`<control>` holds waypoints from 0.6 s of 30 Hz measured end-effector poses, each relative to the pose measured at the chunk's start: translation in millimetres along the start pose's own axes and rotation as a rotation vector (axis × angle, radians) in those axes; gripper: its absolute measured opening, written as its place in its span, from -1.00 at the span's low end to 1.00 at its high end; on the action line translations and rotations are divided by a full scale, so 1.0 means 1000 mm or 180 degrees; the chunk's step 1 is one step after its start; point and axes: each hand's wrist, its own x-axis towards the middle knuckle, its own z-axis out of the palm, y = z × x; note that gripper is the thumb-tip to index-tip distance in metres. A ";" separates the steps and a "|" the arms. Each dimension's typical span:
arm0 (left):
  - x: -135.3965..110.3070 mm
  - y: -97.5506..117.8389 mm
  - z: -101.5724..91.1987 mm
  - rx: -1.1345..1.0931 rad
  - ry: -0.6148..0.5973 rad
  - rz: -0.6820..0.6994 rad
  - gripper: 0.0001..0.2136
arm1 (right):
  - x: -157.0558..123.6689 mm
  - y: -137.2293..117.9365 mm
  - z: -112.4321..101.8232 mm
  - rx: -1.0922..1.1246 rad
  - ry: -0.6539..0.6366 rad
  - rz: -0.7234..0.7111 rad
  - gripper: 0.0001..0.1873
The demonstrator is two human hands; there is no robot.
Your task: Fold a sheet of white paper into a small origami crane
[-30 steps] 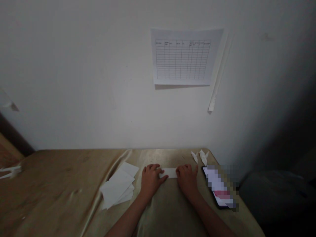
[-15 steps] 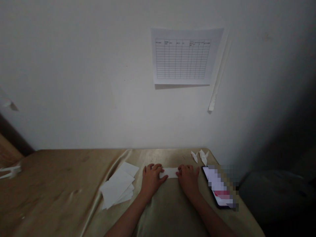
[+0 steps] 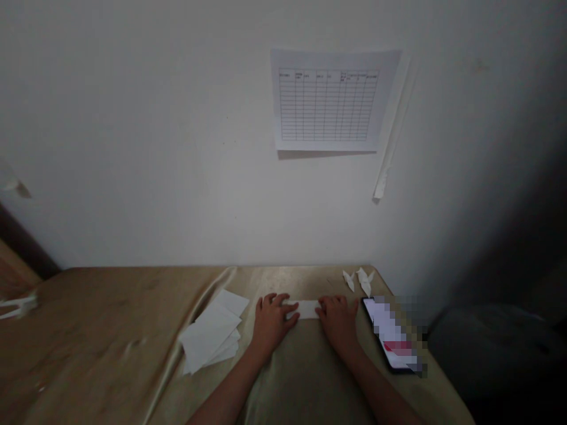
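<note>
A narrow folded strip of white paper [image 3: 309,310] lies flat on the cloth-covered table. My left hand [image 3: 274,319] grips its left end, thumb and forefinger on the paper and the other fingers curled over the tabletop. At the right end, my right hand [image 3: 338,321] has its fingers bent down onto the strip. The middle of the strip shows between the two hands; its ends are partly hidden under the fingers. Left of my left hand, several loose white paper sheets [image 3: 212,330] lie fanned in a pile.
Two small folded paper shapes [image 3: 364,281] sit near the back right corner. A phone [image 3: 390,336] with a lit screen lies right of my right hand. A printed table sheet [image 3: 330,106] hangs on the wall. White scraps [image 3: 20,306] lie at the far left.
My left forefinger has stretched further right over the paper strip. Both hands otherwise stay in place, and the strip has hardly moved.
</note>
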 end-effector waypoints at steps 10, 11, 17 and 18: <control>0.001 -0.001 0.000 -0.0026 -0.0057 -0.0018 -0.75 | 0.000 0.004 0.004 0.0098 0.0077 0.0000 -0.79; 0.001 -0.001 0.001 -0.0025 -0.0063 -0.0016 -0.75 | 0.000 0.005 0.004 0.0106 0.0090 -0.0006 -0.79; 0.002 -0.002 0.001 -0.0014 -0.0061 -0.0004 -0.75 | 0.001 0.004 0.004 0.0072 0.0074 -0.0005 -0.79; 0.002 -0.002 0.001 -0.0018 -0.0063 -0.0001 -0.75 | 0.001 0.003 0.003 0.0062 0.0069 -0.0005 -0.79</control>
